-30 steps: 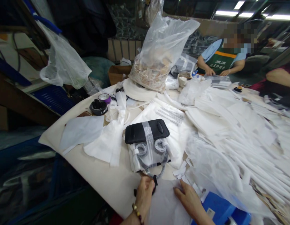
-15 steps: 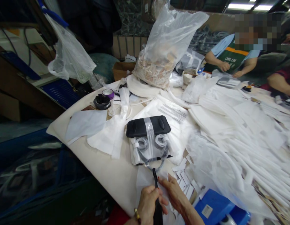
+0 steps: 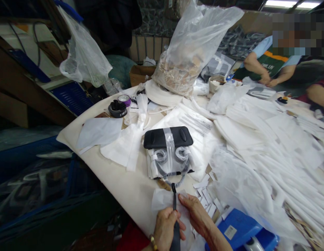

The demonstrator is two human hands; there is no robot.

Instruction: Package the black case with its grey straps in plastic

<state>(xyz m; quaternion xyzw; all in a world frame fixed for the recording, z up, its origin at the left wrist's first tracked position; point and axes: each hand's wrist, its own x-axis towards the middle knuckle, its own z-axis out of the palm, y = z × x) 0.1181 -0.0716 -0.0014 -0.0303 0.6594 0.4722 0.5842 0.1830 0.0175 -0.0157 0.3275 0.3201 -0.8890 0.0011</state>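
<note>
A black strap point(image 3: 175, 223) runs up from the bottom edge of the view to a loop under a wrapped bundle. My left hand point(image 3: 166, 223), with a beaded bracelet at the wrist, is closed around this strap. Just to the right, my right hand point(image 3: 194, 209) pinches at a thin translucent white sheet point(image 3: 162, 199) beside the strap; what lies between its fingertips is too small to make out. Beyond both hands sits the bundle, a black padded piece point(image 3: 156, 138) taped over clear-wrapped white parts point(image 3: 171, 162) with coiled tubes.
White sheets and strips point(image 3: 256, 139) cover the right side of the table. A blue box point(image 3: 239, 228) stands near my right forearm. Behind are a large clear bag of scraps point(image 3: 177, 69), tape rolls point(image 3: 117, 108) and a person in a green apron point(image 3: 271, 66).
The view has shifted slightly, so the table items appear a little further right. Both hands remain at the strap, the right one's fingertips now closer together.
</note>
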